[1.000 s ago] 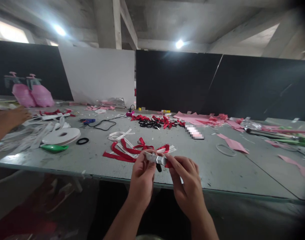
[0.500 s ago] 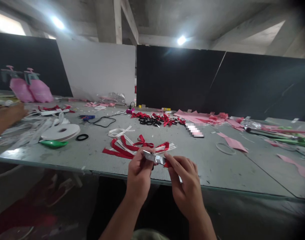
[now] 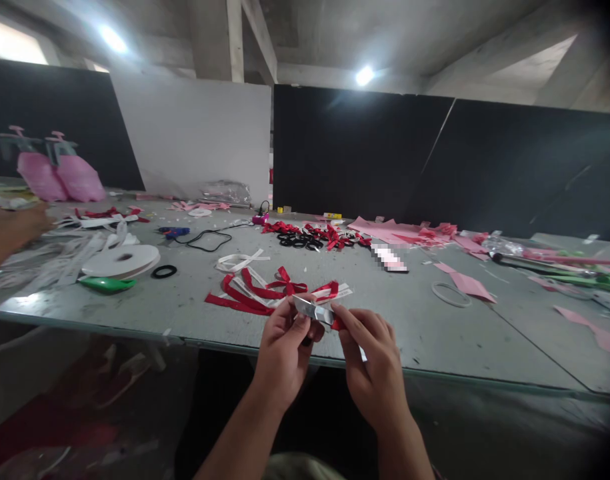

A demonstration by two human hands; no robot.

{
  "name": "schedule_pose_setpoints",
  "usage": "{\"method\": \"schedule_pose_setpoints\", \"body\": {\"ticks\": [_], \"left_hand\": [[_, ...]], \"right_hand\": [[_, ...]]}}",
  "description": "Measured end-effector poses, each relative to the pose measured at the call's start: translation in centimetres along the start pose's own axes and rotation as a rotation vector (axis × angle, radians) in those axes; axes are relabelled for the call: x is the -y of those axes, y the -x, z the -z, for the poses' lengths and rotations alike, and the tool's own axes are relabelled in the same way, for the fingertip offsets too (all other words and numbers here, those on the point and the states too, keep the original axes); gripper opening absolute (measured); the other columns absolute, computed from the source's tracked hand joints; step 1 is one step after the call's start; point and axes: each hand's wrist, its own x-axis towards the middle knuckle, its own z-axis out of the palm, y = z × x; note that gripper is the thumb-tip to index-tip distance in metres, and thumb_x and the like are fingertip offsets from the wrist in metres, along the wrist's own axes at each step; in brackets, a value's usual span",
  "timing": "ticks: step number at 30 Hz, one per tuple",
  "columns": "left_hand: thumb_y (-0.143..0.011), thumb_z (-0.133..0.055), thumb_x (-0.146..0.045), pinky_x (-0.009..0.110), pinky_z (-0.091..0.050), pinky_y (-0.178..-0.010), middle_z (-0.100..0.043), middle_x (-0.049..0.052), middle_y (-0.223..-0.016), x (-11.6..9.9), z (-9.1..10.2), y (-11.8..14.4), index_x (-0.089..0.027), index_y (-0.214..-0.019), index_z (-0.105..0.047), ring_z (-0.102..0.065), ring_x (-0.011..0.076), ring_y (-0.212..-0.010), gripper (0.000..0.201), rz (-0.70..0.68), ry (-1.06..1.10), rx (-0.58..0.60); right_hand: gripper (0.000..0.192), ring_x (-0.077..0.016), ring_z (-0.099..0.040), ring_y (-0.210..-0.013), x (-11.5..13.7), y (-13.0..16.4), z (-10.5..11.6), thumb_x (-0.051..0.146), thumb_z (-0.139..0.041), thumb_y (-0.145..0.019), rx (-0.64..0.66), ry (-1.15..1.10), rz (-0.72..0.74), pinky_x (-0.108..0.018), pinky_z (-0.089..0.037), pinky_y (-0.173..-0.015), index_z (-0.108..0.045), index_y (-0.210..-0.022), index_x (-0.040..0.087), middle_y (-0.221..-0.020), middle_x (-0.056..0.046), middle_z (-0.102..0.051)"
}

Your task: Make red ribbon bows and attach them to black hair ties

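Head view: left hand [image 3: 283,350] and right hand [image 3: 372,363] pinching silver ribbon strip [image 3: 313,311] over near table [image 3: 435,333] edge; keep strip taut, fold evenly.

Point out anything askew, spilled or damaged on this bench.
Nothing looks damaged or spilled. Cut red ribbon lies strewn loosely on the table beyond both hands, left hand and right hand, which pinch a silvery strip.

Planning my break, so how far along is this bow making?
Done: a pile of red bows at the table's back. In hand: left hand and right hand pinch a silver strip. Left: loose red ribbons lying just beyond.
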Motion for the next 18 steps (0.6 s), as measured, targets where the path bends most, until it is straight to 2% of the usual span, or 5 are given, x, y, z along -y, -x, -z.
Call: {"method": "schedule_pose_setpoints", "body": {"ticks": [4,8,18], "left_hand": [[-0.07,-0.08,-0.021,0.02,-0.046,-0.067,-0.059,0.001,-0.073,-0.01,-0.05,-0.06,-0.017,-0.09,-0.073,-0.05,0.0062,-0.063,0.021,0.026,0.038,-0.042],[-0.068,-0.082,-0.02,0.018,-0.047,-0.068,-0.062,0.001,-0.073,-0.02,0.0,-0.12,-0.017,-0.088,-0.074,-0.052,0.0059,-0.064,0.022,-0.008,0.036,-0.084],[-0.07,-0.079,-0.017,0.016,-0.048,-0.065,-0.066,0.002,-0.08,-0.21,0.04,-0.14,-0.018,-0.09,-0.074,-0.052,0.0049,-0.062,0.02,-0.077,0.047,-0.101]], "right_hand": [[0.039,-0.021,-0.054,-0.095,0.08,-0.05,0.01,0.015,-0.045,-0.096,0.001,-0.002,0.0,-0.04,-0.038,-0.084,-0.053,-0.132,0.028,-0.105,-0.006,-0.06],[0.039,-0.0207,-0.054,-0.096,0.05,0.03,0.07,0.015,-0.044,-0.096,0.016,-0.007,-0.008,-0.04,-0.038,-0.085,-0.053,-0.132,0.027,-0.104,-0.005,-0.06],[0.04,-0.02,-0.054,-0.095,-0.01,0.06,-0.12,0.015,-0.045,-0.096,0.024,0.003,-0.015,-0.039,-0.037,-0.085,-0.052,-0.132,0.028,-0.105,-0.005,-0.06]]}}
